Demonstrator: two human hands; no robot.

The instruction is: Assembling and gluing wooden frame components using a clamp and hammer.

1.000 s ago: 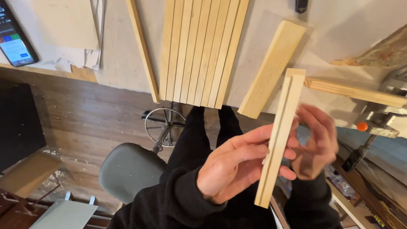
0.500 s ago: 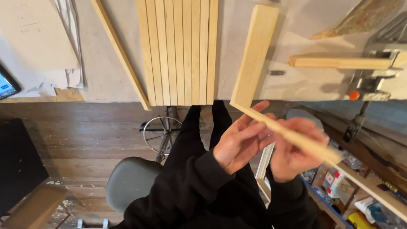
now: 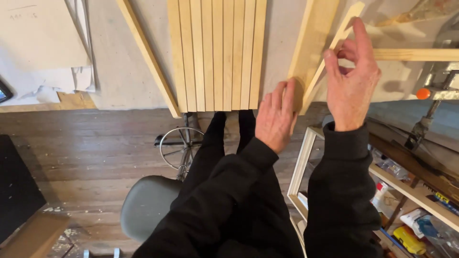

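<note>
My left hand (image 3: 276,114) grips the near end of a thin pale wooden strip (image 3: 332,52). That strip slants up to the right over the workbench edge. My right hand (image 3: 351,79) pinches the strip higher up, fingers curled round it. Just left of the strip a wider pale board (image 3: 313,40) lies on the bench, partly under my left fingertips. Several matching slats (image 3: 217,52) lie side by side further left.
A single long strip (image 3: 146,55) lies diagonally left of the slats. White paper sheets (image 3: 43,45) sit at the bench's far left. An orange-handled clamp (image 3: 432,95) holds a wooden bar (image 3: 416,54) at right. A grey stool (image 3: 148,205) and shelves with bottles (image 3: 406,210) stand below.
Both hands have carried the thin strip up from over my lap to the bench edge beside the wider board. My right hand moved up along it.
</note>
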